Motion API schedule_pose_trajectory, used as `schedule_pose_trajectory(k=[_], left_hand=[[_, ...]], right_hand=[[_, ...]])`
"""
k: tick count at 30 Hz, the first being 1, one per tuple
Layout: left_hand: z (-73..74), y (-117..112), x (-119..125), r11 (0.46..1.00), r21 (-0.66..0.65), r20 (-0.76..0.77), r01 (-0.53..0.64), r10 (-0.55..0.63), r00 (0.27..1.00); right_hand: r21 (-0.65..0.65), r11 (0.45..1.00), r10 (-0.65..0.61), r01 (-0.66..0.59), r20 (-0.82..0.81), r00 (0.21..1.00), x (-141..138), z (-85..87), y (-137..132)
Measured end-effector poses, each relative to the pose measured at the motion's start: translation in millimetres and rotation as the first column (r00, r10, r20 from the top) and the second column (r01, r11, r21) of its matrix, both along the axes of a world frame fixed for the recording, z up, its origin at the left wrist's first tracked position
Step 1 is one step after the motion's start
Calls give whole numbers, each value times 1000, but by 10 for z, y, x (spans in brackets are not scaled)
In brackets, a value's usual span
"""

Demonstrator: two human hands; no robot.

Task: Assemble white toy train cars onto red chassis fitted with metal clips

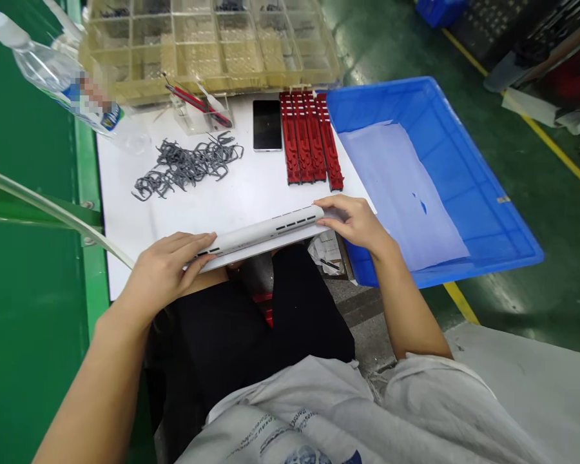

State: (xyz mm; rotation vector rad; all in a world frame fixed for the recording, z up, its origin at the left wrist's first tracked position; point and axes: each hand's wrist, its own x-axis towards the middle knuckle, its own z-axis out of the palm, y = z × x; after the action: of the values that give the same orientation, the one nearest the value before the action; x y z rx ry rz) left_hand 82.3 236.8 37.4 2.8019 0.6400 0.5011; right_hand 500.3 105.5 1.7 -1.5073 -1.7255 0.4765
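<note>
**Two-handed grip on a white slotted bar.** Both hands hold a white slotted bar (pixel 263 231) at the near edge of a white work surface (pixel 251 206). The left hand (pixel 167 274) grips its left end and the right hand (pixel 352 222) its right end, each closed narrowly around the bar. A flat white strip (pixel 265 249) lies directly beneath the bar. Farther back on the surface are a loose heap of grey wire clips (pixel 186 166), a row of red slotted racks (pixel 310 138), a black phone (pixel 267 124) and a clear box (pixel 200 113) holding red-handled tools. A compartment tray (pixel 212 45) of small parts stands beyond them, and a clear plastic bottle (pixel 53 74) is at far left. To the right lies a blue crate (pixel 444 174) containing a pale sheet (pixel 401 193).
</note>
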Motion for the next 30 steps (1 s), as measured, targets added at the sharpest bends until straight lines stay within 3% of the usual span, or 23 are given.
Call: schedule_pose_trajectory(k=[6,11,13,16,19,22,25,30], left_hand=[[-214,-65,-24,989,-140,147,-36,57,987],[-86,-85,-61,948,-300,121,-107,149,981],[26,-220,-204,877,-475,158,-78,172,972],[145,-620,-491,686,-723,271,83,172,947],[191,-1099,-697,555,-822,294,127,223,929],[218,-1424,-789,484,-868,271,108,280,921],[164,-1554,-874,499,-863,244,81,272,931],[45,-1723,-1005,568,-817,291,97,262,920]], right_hand=[[-9,1000,19,-18,119,993,-71,21,50],[4,999,37,-38,174,984,-316,90,100],[9,1000,10,-10,44,999,-413,141,-36],[-48,992,-128,120,-236,963,-500,144,-393],[-259,954,-256,148,-457,852,-585,29,-744],[-423,899,-345,109,-535,771,-738,-126,-972],[-509,857,-390,83,-533,751,-898,-279,-1110],[-572,820,-368,28,-489,791,-939,-409,-1288]])
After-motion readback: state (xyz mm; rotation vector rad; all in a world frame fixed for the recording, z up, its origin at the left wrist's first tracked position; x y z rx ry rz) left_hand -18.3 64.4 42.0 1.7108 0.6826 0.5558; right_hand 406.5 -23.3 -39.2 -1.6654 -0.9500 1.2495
